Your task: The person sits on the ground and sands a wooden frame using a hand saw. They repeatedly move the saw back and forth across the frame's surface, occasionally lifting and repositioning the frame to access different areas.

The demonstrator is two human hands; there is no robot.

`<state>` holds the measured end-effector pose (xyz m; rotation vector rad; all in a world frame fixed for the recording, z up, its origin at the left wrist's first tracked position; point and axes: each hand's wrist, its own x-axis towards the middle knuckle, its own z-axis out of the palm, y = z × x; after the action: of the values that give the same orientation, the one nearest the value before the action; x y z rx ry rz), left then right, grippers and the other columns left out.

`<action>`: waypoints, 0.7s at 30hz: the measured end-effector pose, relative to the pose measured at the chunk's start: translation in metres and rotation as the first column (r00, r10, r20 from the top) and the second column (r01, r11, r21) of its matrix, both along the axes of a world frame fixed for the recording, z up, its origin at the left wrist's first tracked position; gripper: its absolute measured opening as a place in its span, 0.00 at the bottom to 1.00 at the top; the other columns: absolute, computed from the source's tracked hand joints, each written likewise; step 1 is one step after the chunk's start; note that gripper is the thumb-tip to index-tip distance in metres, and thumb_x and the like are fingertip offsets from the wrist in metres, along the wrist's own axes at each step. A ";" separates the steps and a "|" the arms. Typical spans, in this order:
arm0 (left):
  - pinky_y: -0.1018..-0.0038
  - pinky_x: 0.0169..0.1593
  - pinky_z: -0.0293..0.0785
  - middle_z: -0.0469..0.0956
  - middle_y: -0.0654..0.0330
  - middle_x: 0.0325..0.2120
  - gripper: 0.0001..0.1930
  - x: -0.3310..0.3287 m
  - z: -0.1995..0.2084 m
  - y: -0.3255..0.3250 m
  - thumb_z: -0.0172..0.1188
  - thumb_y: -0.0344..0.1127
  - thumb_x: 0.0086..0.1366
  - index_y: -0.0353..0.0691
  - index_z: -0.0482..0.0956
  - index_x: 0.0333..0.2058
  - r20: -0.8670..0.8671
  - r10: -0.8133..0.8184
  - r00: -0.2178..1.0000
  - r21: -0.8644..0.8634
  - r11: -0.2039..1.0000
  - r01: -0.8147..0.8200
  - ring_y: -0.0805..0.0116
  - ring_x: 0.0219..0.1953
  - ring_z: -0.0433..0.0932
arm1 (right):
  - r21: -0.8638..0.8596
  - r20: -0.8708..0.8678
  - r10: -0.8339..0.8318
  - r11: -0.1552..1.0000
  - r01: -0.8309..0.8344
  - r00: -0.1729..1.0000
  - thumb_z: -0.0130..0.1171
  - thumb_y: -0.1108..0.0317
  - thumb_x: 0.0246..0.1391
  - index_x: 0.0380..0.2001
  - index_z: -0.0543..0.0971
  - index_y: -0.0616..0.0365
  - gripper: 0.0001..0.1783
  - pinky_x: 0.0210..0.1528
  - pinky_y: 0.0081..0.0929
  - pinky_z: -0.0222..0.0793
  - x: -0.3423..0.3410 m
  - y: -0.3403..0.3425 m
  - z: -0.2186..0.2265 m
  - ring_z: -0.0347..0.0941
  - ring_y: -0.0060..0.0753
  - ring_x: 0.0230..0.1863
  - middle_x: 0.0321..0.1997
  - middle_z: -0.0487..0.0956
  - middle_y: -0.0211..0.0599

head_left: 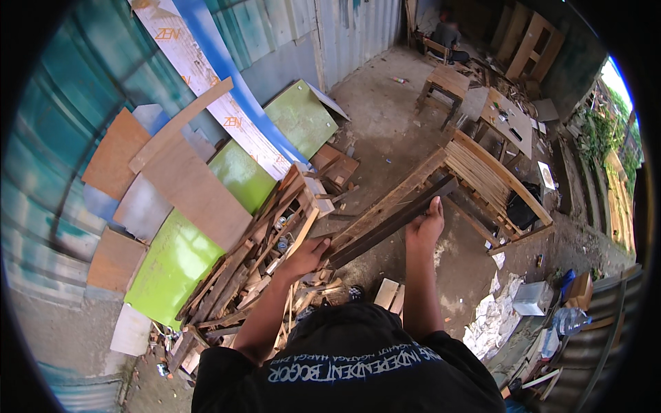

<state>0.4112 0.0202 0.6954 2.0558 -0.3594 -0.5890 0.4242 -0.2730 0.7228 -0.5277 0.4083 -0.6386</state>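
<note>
While grasping a dark plank (pixel 392 221) slantwise between the left hand (pixel 307 257) at its near end and the right hand (pixel 424 225) toward its far end, best held near both ends. Probably stiff, fairly light, rough-edged. Apt to knock scrap wood (pixel 233 279) at left or the slatted frame (pixel 475 167) beyond; roomier over the floor (pixel 379 89) ahead.
</note>
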 end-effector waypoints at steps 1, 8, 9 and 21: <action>0.63 0.49 0.70 0.80 0.41 0.37 0.23 0.002 -0.001 0.000 0.47 0.48 0.76 0.30 0.76 0.50 -0.029 -0.004 1.000 0.015 1.000 0.005 0.53 0.39 0.77 | 0.010 0.016 0.003 1.000 -0.003 1.000 0.51 0.63 0.69 0.48 0.74 0.60 0.13 0.44 0.34 0.79 0.000 0.002 0.004 0.80 0.33 0.41 0.40 0.81 0.35; 0.64 0.51 0.69 0.80 0.42 0.38 0.25 0.017 -0.001 -0.001 0.46 0.51 0.76 0.31 0.78 0.47 -0.058 -0.117 0.991 0.049 0.992 0.120 0.54 0.42 0.77 | -0.031 0.071 -0.003 0.999 0.005 0.997 0.51 0.66 0.69 0.52 0.71 0.64 0.15 0.51 0.36 0.78 0.001 0.005 0.014 0.77 0.36 0.48 0.48 0.78 0.39; 0.64 0.52 0.69 0.80 0.42 0.39 0.25 0.018 0.000 -0.001 0.45 0.51 0.76 0.31 0.77 0.48 -0.059 -0.124 0.991 0.056 0.990 0.127 0.54 0.42 0.77 | -0.027 0.083 -0.012 1.000 0.014 0.996 0.51 0.66 0.69 0.52 0.71 0.64 0.15 0.51 0.36 0.78 0.001 0.007 0.017 0.77 0.36 0.48 0.48 0.78 0.39; 0.59 0.56 0.68 0.77 0.40 0.45 0.35 -0.001 0.051 -0.013 0.38 0.63 0.74 0.34 0.70 0.58 -0.136 -0.150 0.979 0.205 0.963 0.176 0.46 0.49 0.76 | -0.096 0.020 -0.157 0.983 0.158 0.987 0.54 0.66 0.67 0.52 0.71 0.64 0.16 0.49 0.30 0.75 0.004 0.024 0.036 0.75 0.31 0.47 0.48 0.77 0.37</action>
<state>0.4101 0.0074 0.7462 2.1986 -0.4125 -0.8809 0.4279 -0.2485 0.7591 -0.5876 0.4119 -0.8168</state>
